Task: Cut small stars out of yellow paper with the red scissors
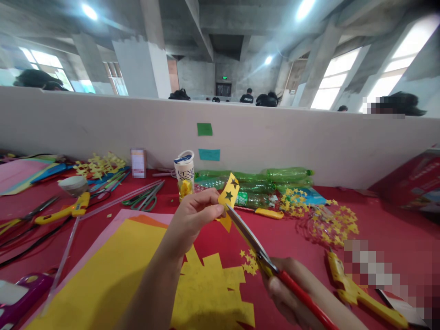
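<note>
Left hand (197,208) pinches the strip (227,187), dark stars (228,196) on it! | Right hand (290,279) grips the scissors (252,238), tips right by the strip | little stars (250,263) below on the red tabletop (299,247) | yellow sheet (130,261) to the left | bottles (254,176) along the back, cup (181,172) beside them | glue gun (360,293) far right

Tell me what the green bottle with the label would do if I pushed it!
The green plastic bottle might roll, because it's round and lying on its side. The other bottles behind it could block that way. It's see-through and looks thin, so it's probably light.
</note>
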